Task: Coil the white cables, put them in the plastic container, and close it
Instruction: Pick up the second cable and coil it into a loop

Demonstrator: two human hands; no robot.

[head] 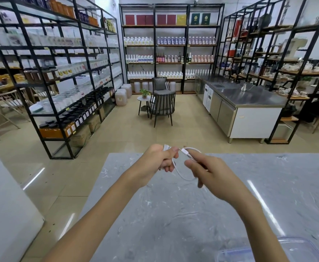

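My left hand [159,157] grips a bundle of coiled white cable [179,172] above the far edge of the grey marble table [173,214]. A loose loop hangs below between both hands. My right hand [209,173] pinches the cable's end just behind its white plug [185,151], which points toward the left fist. The clear plastic container [295,248] lies at the bottom right corner of the table, partly behind my right forearm and cut off by the frame edge. Its lid state cannot be made out.
Black metal shelving [60,72] full of bottles and jars lines the left, back and right walls. A steel counter [245,99] stands at the right. A dark chair [162,106] and a small round side table [143,103] stand on the tiled floor ahead.
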